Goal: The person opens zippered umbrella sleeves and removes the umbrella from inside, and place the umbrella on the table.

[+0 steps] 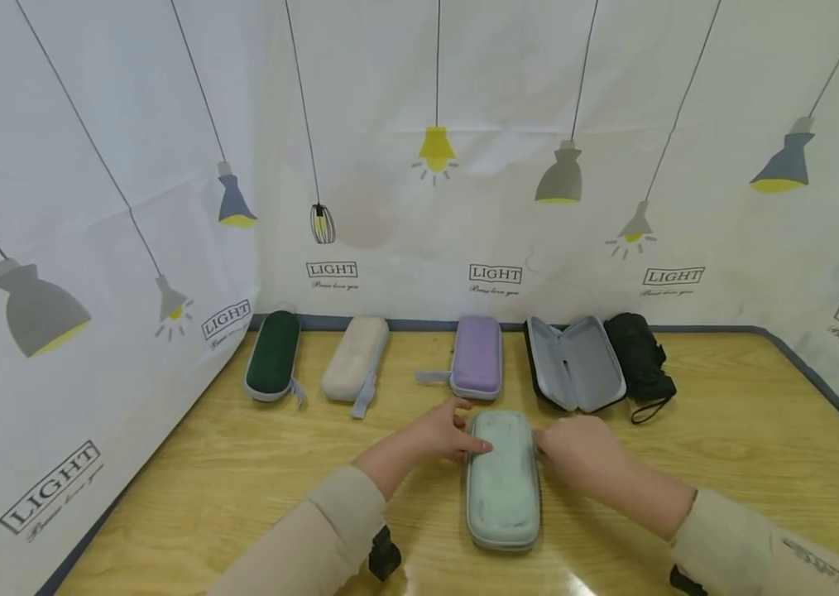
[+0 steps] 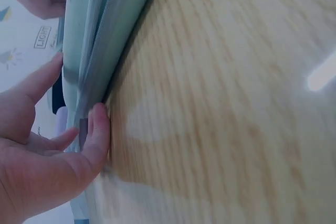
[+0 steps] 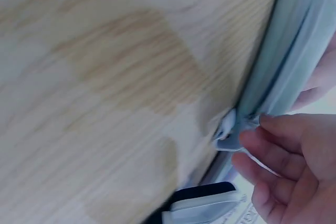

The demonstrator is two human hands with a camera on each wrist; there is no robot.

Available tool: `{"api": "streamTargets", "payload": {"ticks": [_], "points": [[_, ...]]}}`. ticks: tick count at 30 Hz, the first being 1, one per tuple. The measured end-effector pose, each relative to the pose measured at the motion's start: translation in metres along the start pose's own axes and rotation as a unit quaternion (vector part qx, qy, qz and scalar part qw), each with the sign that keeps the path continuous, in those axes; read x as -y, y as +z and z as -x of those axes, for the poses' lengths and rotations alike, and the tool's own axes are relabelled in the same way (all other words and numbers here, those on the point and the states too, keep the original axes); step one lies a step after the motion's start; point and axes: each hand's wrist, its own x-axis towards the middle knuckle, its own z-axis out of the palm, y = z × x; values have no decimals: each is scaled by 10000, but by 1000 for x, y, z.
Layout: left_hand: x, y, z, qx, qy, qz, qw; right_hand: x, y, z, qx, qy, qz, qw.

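A mint green zip-up glasses case (image 1: pixel 505 484) lies on the table in front of the person, its top scuffed. My left hand (image 1: pixel 440 432) holds its left side, thumb on the lid and fingers against the side wall. At the opposite side, my right hand (image 1: pixel 585 451) pinches the zipper pull (image 3: pixel 252 120) between thumb and forefinger. In the left wrist view, the zipper seam (image 2: pixel 97 40) along that side shows a dark line between its grey edges. The inside of the case is hidden.
Along the back of the wooden table (image 1: pixel 256 472) lie a dark green case (image 1: pixel 274 354), a cream case (image 1: pixel 355 358), a purple case (image 1: pixel 477 356), an opened black case with grey lining (image 1: pixel 591 360) and a black folded umbrella (image 1: pixel 637 358). A lamp-print sheet (image 1: pixel 390 83) hangs behind.
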Motion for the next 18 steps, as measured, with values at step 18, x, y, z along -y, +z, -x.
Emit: {"api": "streamTargets", "payload": {"ticks": [18], "points": [[19, -26, -7, 1293, -916, 1184, 9802, 37, -11, -1, 746, -2651, -1116, 9548]]}}
